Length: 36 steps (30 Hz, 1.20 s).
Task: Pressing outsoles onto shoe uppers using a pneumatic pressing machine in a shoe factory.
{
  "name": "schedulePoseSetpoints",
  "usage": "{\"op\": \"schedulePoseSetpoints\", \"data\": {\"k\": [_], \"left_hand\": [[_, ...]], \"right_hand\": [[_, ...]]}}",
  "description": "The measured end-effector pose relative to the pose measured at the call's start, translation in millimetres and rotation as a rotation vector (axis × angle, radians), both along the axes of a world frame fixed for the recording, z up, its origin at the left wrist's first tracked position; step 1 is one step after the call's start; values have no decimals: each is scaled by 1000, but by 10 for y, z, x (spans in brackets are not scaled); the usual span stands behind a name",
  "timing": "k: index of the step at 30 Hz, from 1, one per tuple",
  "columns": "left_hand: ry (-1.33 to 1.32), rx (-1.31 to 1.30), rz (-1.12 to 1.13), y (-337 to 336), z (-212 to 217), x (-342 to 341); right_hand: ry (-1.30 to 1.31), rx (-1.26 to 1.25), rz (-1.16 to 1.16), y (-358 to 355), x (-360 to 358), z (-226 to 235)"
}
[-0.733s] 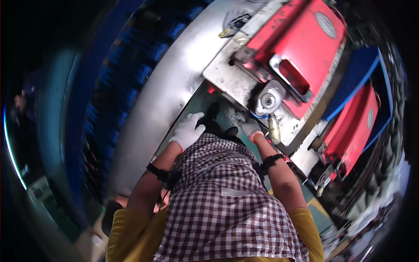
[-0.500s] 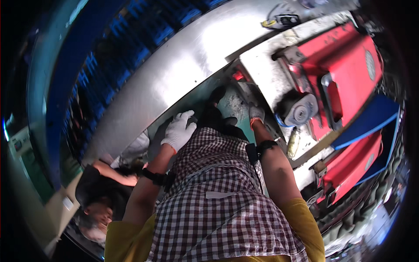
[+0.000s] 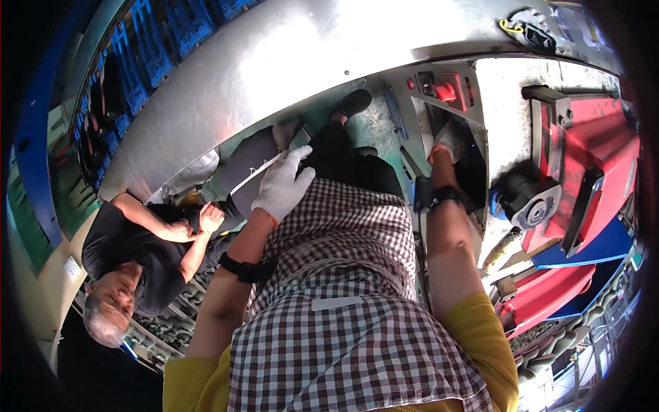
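My left hand (image 3: pixel 283 185), in a white knit glove, hovers by the edge of my checked apron (image 3: pixel 336 275). Its fingers are stretched out, thumb apart, and nothing shows in them. Just left of the fingers runs a thin white frayed strip (image 3: pixel 255 173); whether the glove touches it I cannot tell. My right hand (image 3: pixel 449 139), also gloved, reaches into a dark opening in the side of the white machine housing (image 3: pixel 498 130). Shadow hides its fingertips. A red switch (image 3: pixel 445 91) on a grey panel sits just beyond that hand.
A metal worktop (image 3: pixel 274 75) curves across the far side, with a dark-and-white glove-like item (image 3: pixel 532 31) on it. Red machine covers (image 3: pixel 597 172) and a black round knob (image 3: pixel 532 202) stand at right. A co-worker in black (image 3: pixel 141 247) sits at left, near blue racks (image 3: pixel 147 48).
The view has swung, showing more of the co-worker and the red switch. My right hand now reaches into the dark opening; my left hand stays beside the apron, fingers extended.
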<state>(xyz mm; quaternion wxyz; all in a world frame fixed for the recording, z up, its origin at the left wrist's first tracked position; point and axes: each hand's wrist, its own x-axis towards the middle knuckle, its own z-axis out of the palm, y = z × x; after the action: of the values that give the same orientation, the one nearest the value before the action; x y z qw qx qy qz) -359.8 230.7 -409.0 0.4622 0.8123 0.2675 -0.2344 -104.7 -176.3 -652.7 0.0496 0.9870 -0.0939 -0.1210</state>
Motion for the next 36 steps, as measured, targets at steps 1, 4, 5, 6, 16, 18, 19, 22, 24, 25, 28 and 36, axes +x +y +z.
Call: {"op": "schedulePoseSetpoints", "data": {"k": [1, 4, 5, 6, 16, 18, 19, 22, 24, 25, 28, 36], "left_hand": [[95, 82, 83, 42, 29, -282], [97, 76, 107, -26, 52, -480], [103, 82, 67, -26, 51, -447], [105, 87, 30, -30, 18, -407], [116, 34, 97, -94, -127, -473], [126, 0, 96, -109, -146, -462], [119, -1, 93, -108, -154, -456], [128, 24, 123, -89, -153, -540], [133, 33, 132, -76, -159, -566], [141, 44, 136, -72, -148, -596], [144, 26, 97, -61, -175, -478], [179, 31, 156, -69, -177, -574]], "right_hand": [[69, 90, 92, 596, -586, 338], [132, 325, -207, 1337, -87, 512], [154, 276, -172, 1165, -25, 342], [175, 227, -135, 983, 49, 160], [-77, 547, 380, 826, -45, -221], [-57, 635, 283, 918, 30, -105], [-38, 728, 186, 973, 77, -30], [53, 450, -165, 1369, 91, 413], [96, 339, -101, 1280, 125, 293], [141, 233, -33, 1272, 139, 251], [257, -119, 111, 657, 257, -285], [173, 518, 20, 1408, 208, 38]]}}
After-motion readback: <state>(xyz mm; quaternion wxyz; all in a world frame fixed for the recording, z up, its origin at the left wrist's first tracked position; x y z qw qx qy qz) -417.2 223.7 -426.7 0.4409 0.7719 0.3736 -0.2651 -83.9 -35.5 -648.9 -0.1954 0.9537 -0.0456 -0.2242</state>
